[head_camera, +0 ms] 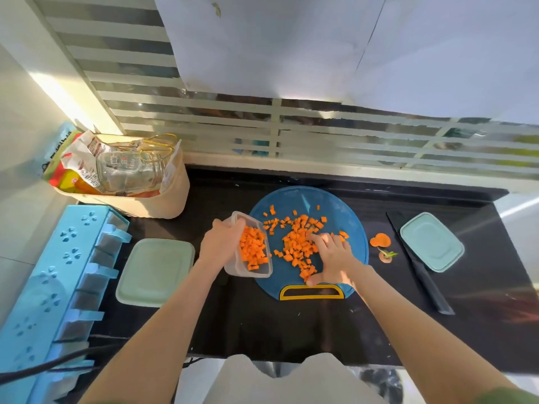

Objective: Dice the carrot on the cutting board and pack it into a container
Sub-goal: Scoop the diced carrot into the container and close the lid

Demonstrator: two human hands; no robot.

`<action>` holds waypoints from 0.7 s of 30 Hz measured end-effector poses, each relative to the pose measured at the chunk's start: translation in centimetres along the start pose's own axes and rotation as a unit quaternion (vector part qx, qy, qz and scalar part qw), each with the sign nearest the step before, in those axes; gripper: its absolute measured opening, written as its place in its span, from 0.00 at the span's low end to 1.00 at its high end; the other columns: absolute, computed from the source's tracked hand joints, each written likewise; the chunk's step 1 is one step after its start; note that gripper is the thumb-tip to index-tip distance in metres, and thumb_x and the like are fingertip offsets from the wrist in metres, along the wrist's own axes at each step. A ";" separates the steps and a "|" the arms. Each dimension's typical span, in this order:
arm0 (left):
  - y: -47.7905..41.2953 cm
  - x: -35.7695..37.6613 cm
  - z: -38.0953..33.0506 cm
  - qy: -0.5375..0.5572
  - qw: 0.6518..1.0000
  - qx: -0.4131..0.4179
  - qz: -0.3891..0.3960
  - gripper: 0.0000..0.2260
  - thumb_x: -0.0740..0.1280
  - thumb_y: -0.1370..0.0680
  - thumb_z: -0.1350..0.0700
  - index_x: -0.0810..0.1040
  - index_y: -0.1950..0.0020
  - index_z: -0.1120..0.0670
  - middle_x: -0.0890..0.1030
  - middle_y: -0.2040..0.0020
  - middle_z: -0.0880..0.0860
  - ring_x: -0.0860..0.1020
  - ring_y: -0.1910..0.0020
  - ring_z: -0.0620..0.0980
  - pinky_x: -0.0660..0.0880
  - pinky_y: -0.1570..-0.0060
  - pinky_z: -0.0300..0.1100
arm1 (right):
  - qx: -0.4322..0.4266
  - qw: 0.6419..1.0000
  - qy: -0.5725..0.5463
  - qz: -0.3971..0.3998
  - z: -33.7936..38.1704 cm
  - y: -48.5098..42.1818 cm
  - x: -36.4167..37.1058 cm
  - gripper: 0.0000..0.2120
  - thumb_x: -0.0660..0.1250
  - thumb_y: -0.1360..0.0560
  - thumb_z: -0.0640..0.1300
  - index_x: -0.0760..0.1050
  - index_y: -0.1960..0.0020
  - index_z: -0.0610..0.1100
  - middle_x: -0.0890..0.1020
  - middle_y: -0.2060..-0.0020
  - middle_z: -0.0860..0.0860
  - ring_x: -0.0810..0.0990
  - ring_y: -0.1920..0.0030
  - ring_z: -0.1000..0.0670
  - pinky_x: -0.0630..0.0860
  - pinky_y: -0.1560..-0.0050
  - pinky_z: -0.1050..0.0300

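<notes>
Small orange carrot cubes (297, 246) lie in a loose heap across the middle of a round dark-blue plastic cutting board (344, 211), with a few stray pieces scattered toward its far and left parts. The board has a yellow-rimmed handle slot (311, 292) at its near edge.

The right hand (335, 255) rests flat on the near right side of the heap. Its grip is slack: the fingers are spread and straight over the cubes, the thumb lies just beyond the handle slot, and it has hold of nothing.

At the board's left edge a clear rectangular plastic container (256, 271) is tipped, its mouth turned toward the heap. More diced carrot (253, 247) is piled inside it. The left hand (221, 243) holds it from the left, the grip closed round its far end. Whether the container's lower corner touches the board cannot be told.

Just right of the board, round carrot end slices (380, 239) and a carrot top with a green sprout (386, 255) lie on the black stone worktop (262, 325). Beyond them a black knife (420, 269) lies beside a pale green rectangular lid (431, 242). Left of the hands sits a second pale green lid (154, 272). Further left stand a light blue plastic condiment rack (52, 287) and a beige basket (163, 202) holding a glass jar (128, 170), gold-handled scissors (157, 147) and food packets.
</notes>
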State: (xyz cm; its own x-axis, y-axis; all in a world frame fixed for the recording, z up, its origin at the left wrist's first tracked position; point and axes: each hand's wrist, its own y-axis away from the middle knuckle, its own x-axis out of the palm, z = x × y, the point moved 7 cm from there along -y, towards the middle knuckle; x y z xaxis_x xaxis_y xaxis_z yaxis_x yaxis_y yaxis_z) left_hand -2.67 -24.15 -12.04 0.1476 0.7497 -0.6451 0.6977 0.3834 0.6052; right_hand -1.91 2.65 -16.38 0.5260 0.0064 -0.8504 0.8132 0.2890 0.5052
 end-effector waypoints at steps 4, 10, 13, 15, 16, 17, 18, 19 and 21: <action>0.3 0.6 -0.4 0.004 1.000 0.005 -0.004 0.26 0.55 0.20 0.41 0.62 0.29 0.57 0.74 0.38 0.58 0.73 0.48 0.53 0.68 0.54 0.46 | -0.007 1.000 0.000 0.012 -0.2 1.3 1.3 0.55 0.72 0.34 0.66 0.39 0.22 0.55 0.49 0.23 0.51 0.47 0.24 0.42 0.45 0.25 0.45; 0.3 0.9 0.4 0.024 1.000 -0.013 -0.003 0.27 0.56 0.21 0.41 0.61 0.28 0.57 0.74 0.39 0.58 0.76 0.44 0.55 0.74 0.49 0.47 | -0.020 0.999 -0.020 -0.025 0.0 1.4 2.0 0.50 0.72 0.31 0.63 0.44 0.22 0.53 0.53 0.24 0.50 0.50 0.25 0.44 0.46 0.25 0.45; 0.4 1.0 0.6 0.031 0.999 -0.020 -0.005 0.27 0.56 0.21 0.41 0.61 0.29 0.56 0.74 0.39 0.57 0.76 0.44 0.55 0.75 0.46 0.50 | -0.020 0.996 -0.062 -0.062 -0.2 1.2 1.7 0.44 0.70 0.29 0.63 0.50 0.22 0.52 0.58 0.25 0.50 0.54 0.26 0.45 0.50 0.27 0.46; 0.5 1.1 0.6 0.031 0.999 -0.022 -0.004 0.27 0.56 0.21 0.41 0.61 0.28 0.56 0.74 0.39 0.58 0.76 0.44 0.56 0.74 0.47 0.49 | 0.003 0.990 -0.084 -0.110 -0.3 0.9 0.9 0.40 0.67 0.27 0.64 0.53 0.23 0.51 0.61 0.26 0.49 0.59 0.28 0.45 0.54 0.29 0.46; 0.6 1.2 0.5 0.032 0.999 -0.022 -0.003 0.26 0.56 0.21 0.42 0.61 0.28 0.57 0.74 0.39 0.58 0.76 0.43 0.56 0.74 0.48 0.48 | 0.014 0.988 -0.088 -0.128 -0.3 0.8 0.5 0.39 0.66 0.27 0.64 0.55 0.23 0.50 0.63 0.27 0.49 0.61 0.29 0.45 0.56 0.30 0.45; 0.6 1.2 0.5 0.034 0.999 -0.021 -0.001 0.26 0.56 0.21 0.42 0.61 0.28 0.57 0.74 0.38 0.58 0.76 0.43 0.56 0.74 0.48 0.48 | 0.020 0.986 -0.090 -0.137 -0.2 0.8 0.2 0.38 0.66 0.27 0.63 0.56 0.24 0.50 0.64 0.28 0.49 0.62 0.30 0.44 0.58 0.31 0.44; 0.6 1.3 0.5 0.036 0.999 -0.019 -0.001 0.27 0.56 0.21 0.42 0.60 0.28 0.57 0.74 0.38 0.58 0.76 0.43 0.56 0.74 0.48 0.48 | 0.017 0.986 -0.087 -0.139 -0.1 0.7 0.1 0.38 0.67 0.27 0.62 0.58 0.24 0.49 0.65 0.29 0.48 0.64 0.32 0.44 0.60 0.32 0.44; 0.6 1.3 0.5 0.036 0.999 -0.017 -0.001 0.27 0.56 0.21 0.42 0.60 0.28 0.57 0.74 0.38 0.58 0.76 0.43 0.56 0.74 0.48 0.48 | 0.008 0.987 -0.081 -0.137 0.1 0.7 0.1 0.37 0.69 0.27 0.61 0.60 0.25 0.48 0.67 0.31 0.48 0.66 0.34 0.43 0.62 0.34 0.45; 0.5 1.3 0.5 0.038 0.999 -0.013 -0.002 0.28 0.57 0.21 0.41 0.60 0.27 0.57 0.74 0.38 0.58 0.76 0.44 0.55 0.74 0.48 0.48 | -0.019 0.987 -0.079 -0.137 0.2 1.2 0.1 0.31 0.71 0.28 0.57 0.67 0.32 0.43 0.73 0.39 0.46 0.70 0.42 0.44 0.68 0.41 0.49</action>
State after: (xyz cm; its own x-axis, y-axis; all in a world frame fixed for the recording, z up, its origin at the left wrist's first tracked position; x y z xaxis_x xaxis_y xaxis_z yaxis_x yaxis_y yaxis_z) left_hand -1.75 -23.25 -12.77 0.0907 0.7866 -0.6107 0.6799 0.3992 0.6151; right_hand -0.87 2.80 -15.83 0.3220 -0.2259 -0.9194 0.9224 0.2938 0.2508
